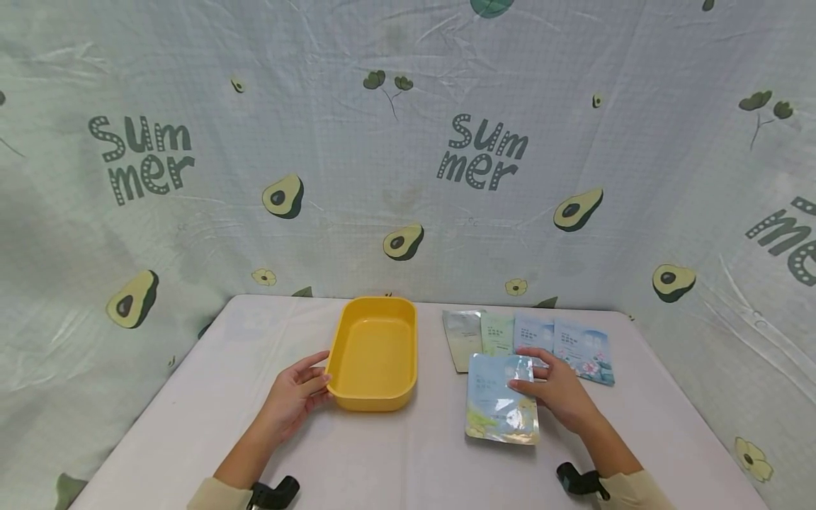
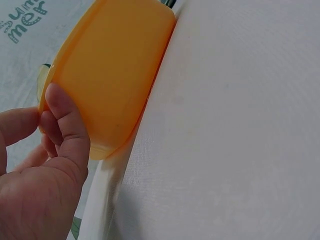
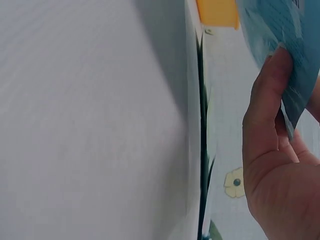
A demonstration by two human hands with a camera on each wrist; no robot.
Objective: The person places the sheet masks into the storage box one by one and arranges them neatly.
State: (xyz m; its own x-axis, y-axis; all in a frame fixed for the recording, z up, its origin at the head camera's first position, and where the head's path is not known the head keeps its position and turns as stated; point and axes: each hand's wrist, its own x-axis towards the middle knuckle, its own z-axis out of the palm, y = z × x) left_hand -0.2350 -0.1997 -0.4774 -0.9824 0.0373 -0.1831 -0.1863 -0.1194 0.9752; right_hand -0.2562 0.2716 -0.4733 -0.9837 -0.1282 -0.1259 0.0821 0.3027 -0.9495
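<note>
Hands work at a white desk [image 1: 395, 460]. Nearest the camera, the right hand [image 1: 561, 393] pinches a blue sachet [image 1: 500, 407] by its upper right edge, thumb on its face and fingers behind, lifting that corner while the lower end seems to rest on the desk. The left hand [image 1: 293, 397] clasps the near left corner of an empty yellow tray [image 1: 376, 354], apparently steadying it. Beyond, four more sachets [image 1: 529, 340] lie overlapping in a row, just right of the tray, before an avocado-print backdrop [image 1: 408, 177].
</note>
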